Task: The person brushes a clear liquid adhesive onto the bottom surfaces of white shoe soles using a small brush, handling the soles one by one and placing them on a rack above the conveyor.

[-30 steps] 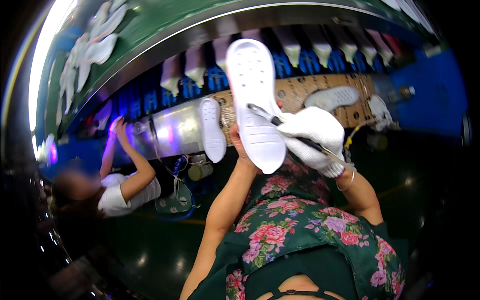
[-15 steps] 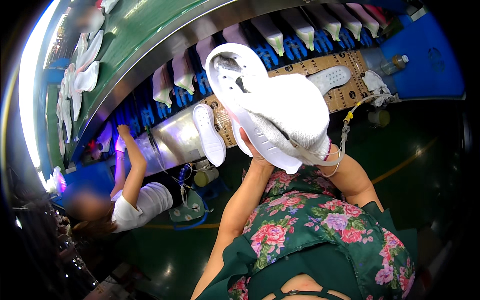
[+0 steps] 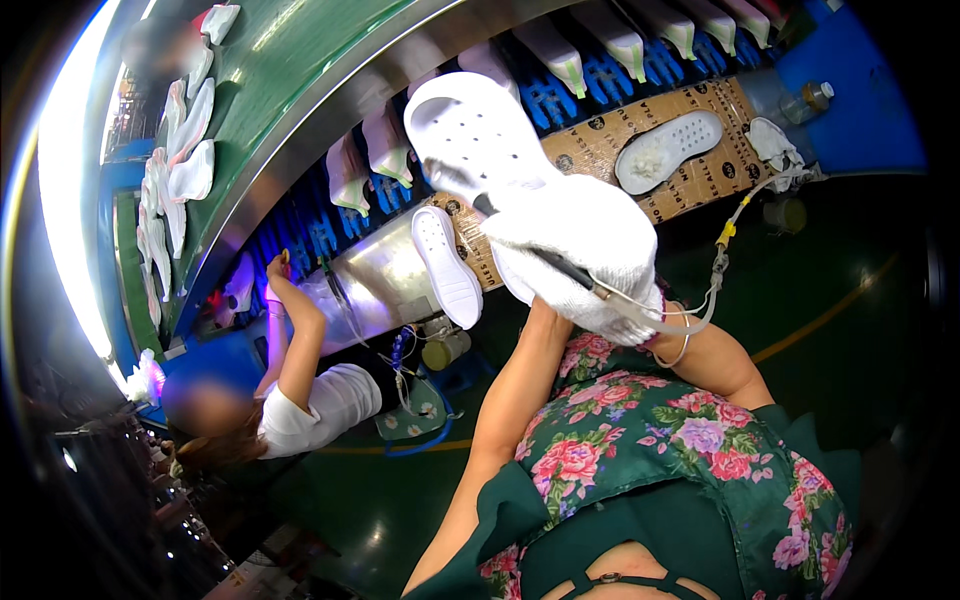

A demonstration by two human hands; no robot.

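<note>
A white shoe sole (image 3: 478, 125), dotted with small holes, is held up in front of me. My left hand (image 3: 549, 314) grips it from below; its fingers are mostly hidden behind the sole and the glove. My right hand (image 3: 590, 240), in a white knit glove, is closed round a dark-tipped brush (image 3: 484, 204) with a clear hose (image 3: 708, 300) trailing from it. The brush tip is at the sole's middle. Another white sole (image 3: 446, 268) lies on the bench to the left, and a further one (image 3: 672, 150) on cardboard to the right.
Cardboard (image 3: 575, 150) covers part of the metal bench (image 3: 385, 275). Behind it, pale shoe uppers (image 3: 555, 55) stand in a row on blue holders. At right are a plastic bottle (image 3: 806, 102) and a white cloth (image 3: 772, 142). A co-worker (image 3: 320, 405) works at the left.
The gloved hand and brush have drawn back from the sole's toe end toward its middle, uncovering the holes there. The sole has turned and my view has shifted slightly.
</note>
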